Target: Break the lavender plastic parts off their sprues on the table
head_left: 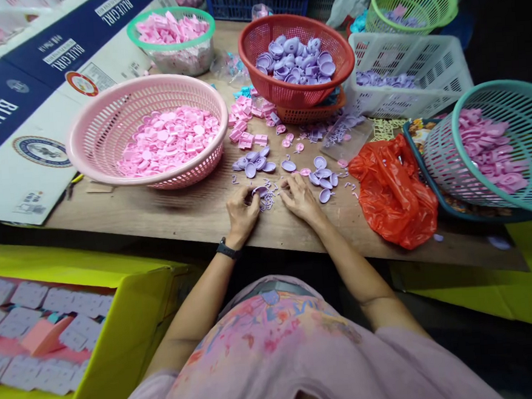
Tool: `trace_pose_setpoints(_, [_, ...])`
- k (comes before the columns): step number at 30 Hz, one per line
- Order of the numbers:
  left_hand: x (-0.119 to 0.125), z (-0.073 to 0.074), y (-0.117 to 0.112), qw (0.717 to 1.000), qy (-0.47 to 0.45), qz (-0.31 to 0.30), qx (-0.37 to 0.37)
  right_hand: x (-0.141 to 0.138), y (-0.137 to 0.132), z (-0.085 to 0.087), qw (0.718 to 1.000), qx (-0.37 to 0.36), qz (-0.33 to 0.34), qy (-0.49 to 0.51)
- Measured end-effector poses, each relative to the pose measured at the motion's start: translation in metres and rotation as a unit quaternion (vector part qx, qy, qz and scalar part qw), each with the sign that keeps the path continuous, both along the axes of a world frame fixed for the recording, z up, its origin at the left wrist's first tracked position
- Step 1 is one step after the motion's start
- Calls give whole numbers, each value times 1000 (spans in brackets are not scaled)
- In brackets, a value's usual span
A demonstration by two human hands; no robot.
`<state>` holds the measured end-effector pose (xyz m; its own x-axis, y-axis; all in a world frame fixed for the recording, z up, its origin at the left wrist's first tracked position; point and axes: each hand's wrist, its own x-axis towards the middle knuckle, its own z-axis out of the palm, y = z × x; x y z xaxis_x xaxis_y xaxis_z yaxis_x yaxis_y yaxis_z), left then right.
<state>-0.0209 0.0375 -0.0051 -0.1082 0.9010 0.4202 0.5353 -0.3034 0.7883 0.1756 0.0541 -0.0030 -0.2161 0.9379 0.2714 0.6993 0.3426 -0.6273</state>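
Note:
My left hand (pixel 242 211), a black watch on its wrist, rests on the wooden table (pixel 189 214) with fingers curled around a small purple plastic piece (pixel 260 191). Beside it, my right hand (pixel 298 196) lies on the table, fingers bent down onto a little heap of tiny purple bits (pixel 268 200); what they pinch, if anything, is hidden. Loose purple cups (pixel 322 176) and pink pieces (pixel 247 134) are scattered just beyond both hands.
A pink basket (pixel 106 122) of pink parts stands far left, a red basket (pixel 257 72) of purple parts behind. A red plastic bag (pixel 395 190) lies right, a teal basket (pixel 530 144) beyond. Blue-and-white cardboard (pixel 20 137) left; yellow bin (pixel 133 330) below.

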Motion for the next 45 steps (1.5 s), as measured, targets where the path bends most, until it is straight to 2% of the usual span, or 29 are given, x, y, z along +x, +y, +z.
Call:
trace_pose_setpoints(12, [1,5,-2,999,44,-18,2,-2,-1,2,1000,12,11,-10])
trace_pose_setpoints(34, [1,-3,0,997,71,-34,4,1,-1,3,999,-24,29,-17])
trace_pose_setpoints(45, [1,-1,-2,997,70,-35,-6,-1,-4,3,999,-25,19,-12])
